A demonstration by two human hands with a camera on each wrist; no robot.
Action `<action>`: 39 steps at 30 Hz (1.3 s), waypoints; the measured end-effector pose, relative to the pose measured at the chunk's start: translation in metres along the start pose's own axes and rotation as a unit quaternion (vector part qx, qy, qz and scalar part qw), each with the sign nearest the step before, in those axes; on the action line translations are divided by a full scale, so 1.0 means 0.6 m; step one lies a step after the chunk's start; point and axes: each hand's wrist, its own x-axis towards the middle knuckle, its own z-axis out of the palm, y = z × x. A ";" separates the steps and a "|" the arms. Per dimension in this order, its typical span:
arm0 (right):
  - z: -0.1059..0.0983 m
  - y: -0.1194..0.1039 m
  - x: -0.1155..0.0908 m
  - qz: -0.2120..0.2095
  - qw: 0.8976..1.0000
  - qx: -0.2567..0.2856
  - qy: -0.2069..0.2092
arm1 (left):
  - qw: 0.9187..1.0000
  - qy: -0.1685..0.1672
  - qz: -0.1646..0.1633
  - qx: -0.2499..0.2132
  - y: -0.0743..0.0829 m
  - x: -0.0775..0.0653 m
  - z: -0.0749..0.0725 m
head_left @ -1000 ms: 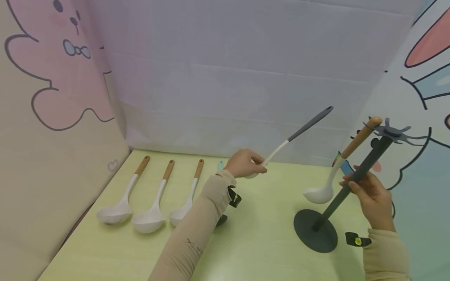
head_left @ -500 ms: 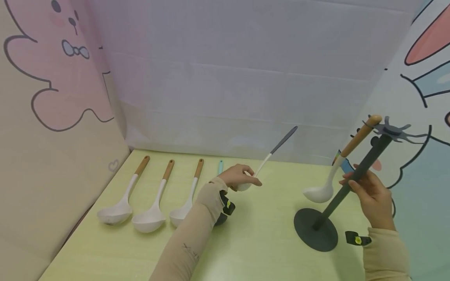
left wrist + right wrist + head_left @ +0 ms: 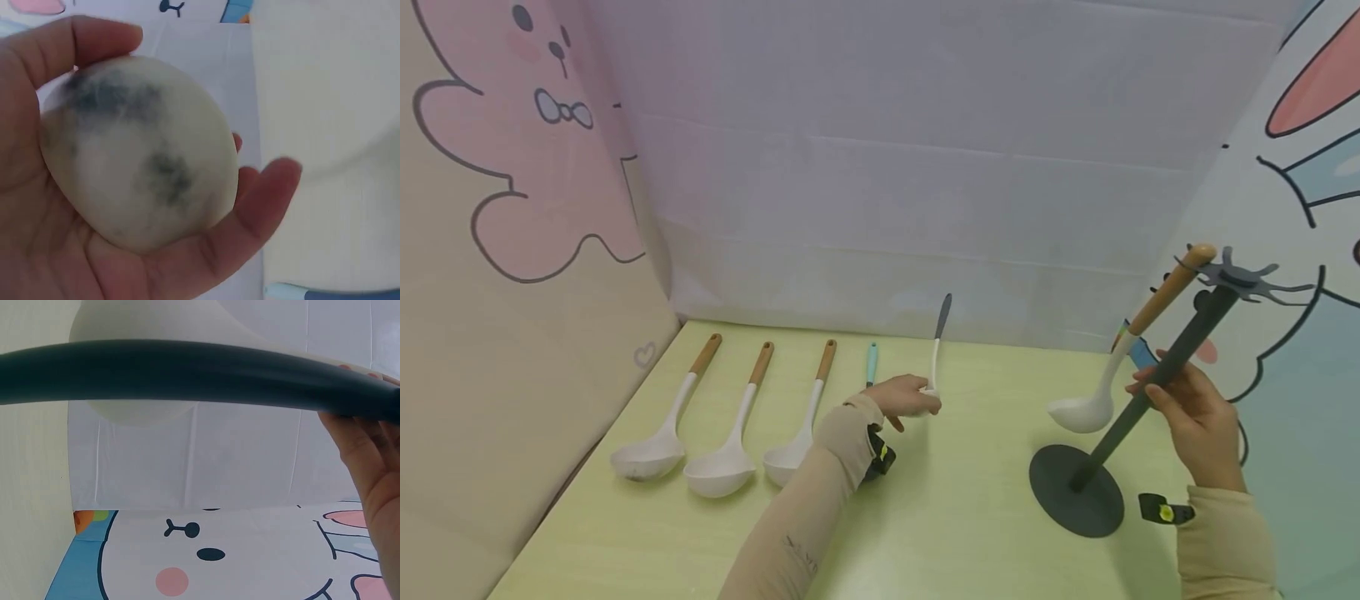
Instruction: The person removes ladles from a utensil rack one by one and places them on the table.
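In the head view my left hand (image 3: 902, 397) grips a white ladle with a grey handle (image 3: 943, 317) by its bowl, the handle pointing up and away. The left wrist view shows the rounded underside of that bowl (image 3: 137, 156), marked with dark smudges, between fingers and thumb. My right hand (image 3: 1201, 421) holds the post of a dark utensil stand (image 3: 1118, 433), thumb on one side and fingers on the other. From the stand's hooked top (image 3: 1240, 279) hangs a white ladle with a wooden handle (image 3: 1078, 414). Close by my left hand lies a turquoise-handled utensil (image 3: 872, 364), its lower part mostly covered by the arm.
Three white ladles with wooden handles lie in a row at the left: one farthest left (image 3: 651, 457), one beside it (image 3: 720, 473), and one partly behind my left sleeve (image 3: 785, 457). The pale green table (image 3: 970, 517) meets a plain back wall (image 3: 880, 208).
My left hand has moved left and down toward the table with the grey-handled ladle, whose handle has swung from slanting right to nearly straight away. The right hand and stand stay put.
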 end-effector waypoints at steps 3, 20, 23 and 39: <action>0.000 0.000 0.000 0.008 1.000 -0.003 0.008 | 0.997 0.031 -0.011 0.068 -0.002 -0.003 0.012; 0.007 -0.004 -0.002 0.021 0.999 -0.021 0.032 | 0.938 0.114 -0.054 0.323 -0.026 0.014 0.100; 0.007 -0.002 -0.004 0.017 0.999 -0.022 0.032 | 0.925 0.124 -0.058 0.354 -0.032 0.020 0.114; 0.024 0.002 -0.011 0.000 0.990 -0.104 0.090 | 0.893 0.141 -0.077 0.421 -0.052 0.034 0.161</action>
